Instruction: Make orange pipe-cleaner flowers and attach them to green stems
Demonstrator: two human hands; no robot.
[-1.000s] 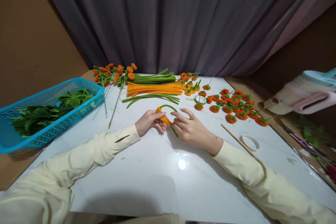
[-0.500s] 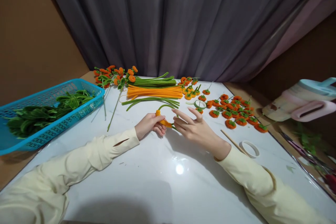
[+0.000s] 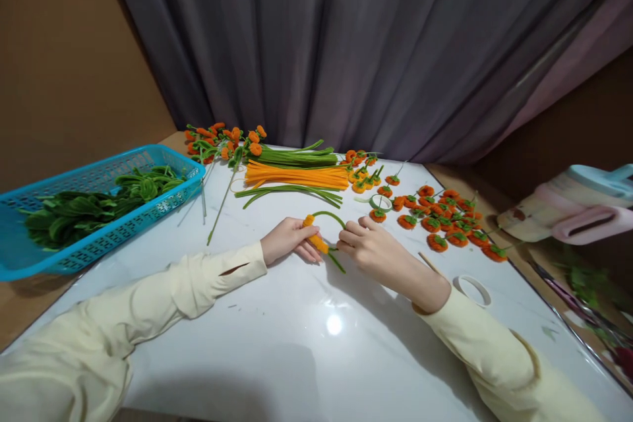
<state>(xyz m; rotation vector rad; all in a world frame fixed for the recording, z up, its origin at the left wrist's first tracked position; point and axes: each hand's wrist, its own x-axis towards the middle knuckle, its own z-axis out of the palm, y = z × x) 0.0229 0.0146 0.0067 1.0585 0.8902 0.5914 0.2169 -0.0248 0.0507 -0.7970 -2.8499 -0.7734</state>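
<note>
My left hand [image 3: 287, 241] pinches an orange fuzzy pipe-cleaner piece [image 3: 316, 237] between thumb and fingers, above the white table. A green pipe cleaner [image 3: 330, 215] arches out of the top of the orange piece towards my right hand [image 3: 378, 254]. Another green end sticks out below it. The fingers of my right hand are curled closed where the arched green stem ends, and the tips are partly hidden. Beyond my hands lie several loose green pipe cleaners [image 3: 291, 194], a bundle of orange pipe cleaners [image 3: 297, 175] and a green bundle [image 3: 301, 157].
A blue basket [image 3: 123, 224] of green leaves stands at the left. Finished orange flowers on stems [image 3: 254, 148] lie at the back. Several orange pumpkin-like pieces [image 3: 438, 242] are spread at the right, near a tape roll [image 3: 472, 291], scissors [image 3: 558, 287] and a tumbler [image 3: 531, 211].
My right hand's fingers, spread before, have closed at the arched green pipe cleaner. The orange piece has tilted in my left hand. The view has shifted slightly.
</note>
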